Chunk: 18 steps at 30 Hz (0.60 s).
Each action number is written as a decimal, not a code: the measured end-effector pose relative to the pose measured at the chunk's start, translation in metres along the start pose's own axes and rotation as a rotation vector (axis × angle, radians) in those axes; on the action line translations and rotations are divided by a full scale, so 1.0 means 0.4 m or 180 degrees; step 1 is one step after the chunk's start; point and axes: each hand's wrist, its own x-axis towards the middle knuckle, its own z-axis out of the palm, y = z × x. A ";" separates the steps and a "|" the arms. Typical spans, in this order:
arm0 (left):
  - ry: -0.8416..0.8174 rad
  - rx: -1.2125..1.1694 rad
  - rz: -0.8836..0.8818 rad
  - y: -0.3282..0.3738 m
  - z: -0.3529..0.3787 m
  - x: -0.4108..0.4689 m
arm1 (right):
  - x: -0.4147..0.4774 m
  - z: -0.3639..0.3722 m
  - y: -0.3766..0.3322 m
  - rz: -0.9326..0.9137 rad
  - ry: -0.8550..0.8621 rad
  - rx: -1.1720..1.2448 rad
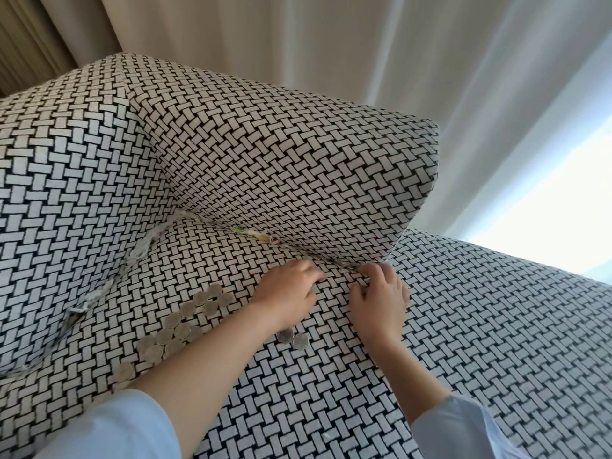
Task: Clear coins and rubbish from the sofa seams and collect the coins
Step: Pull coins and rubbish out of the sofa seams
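Observation:
A sofa in black-and-white woven fabric fills the view, its seat cushion (463,326) meeting the back cushion (298,167) along a seam. My left hand (284,293) lies on the seat just short of that seam, fingers loosely bent, holding nothing that I can see. My right hand (377,293) has its fingertips curled down into the seam; whatever they touch is hidden. Several silver coins (185,323) lie in a loose row on the seat to the left. Two more coins (293,337) lie between my wrists. A green-and-yellow wrapper scrap (251,233) sticks out of the seam.
White paper shreds (145,246) poke from the seam at the left armrest (59,193), with more shreds (89,299) lower down. Beige curtains (298,38) hang behind the sofa, and bright window light falls at the right.

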 end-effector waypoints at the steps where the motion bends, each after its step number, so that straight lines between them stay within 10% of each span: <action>1: 0.0024 0.0035 -0.0012 0.003 0.003 0.005 | 0.007 -0.001 0.002 0.0003 -0.0009 0.0003; 18: -0.0115 0.0832 -0.0297 0.019 0.068 0.102 | 0.007 0.007 0.018 -0.0396 -0.0059 -0.0665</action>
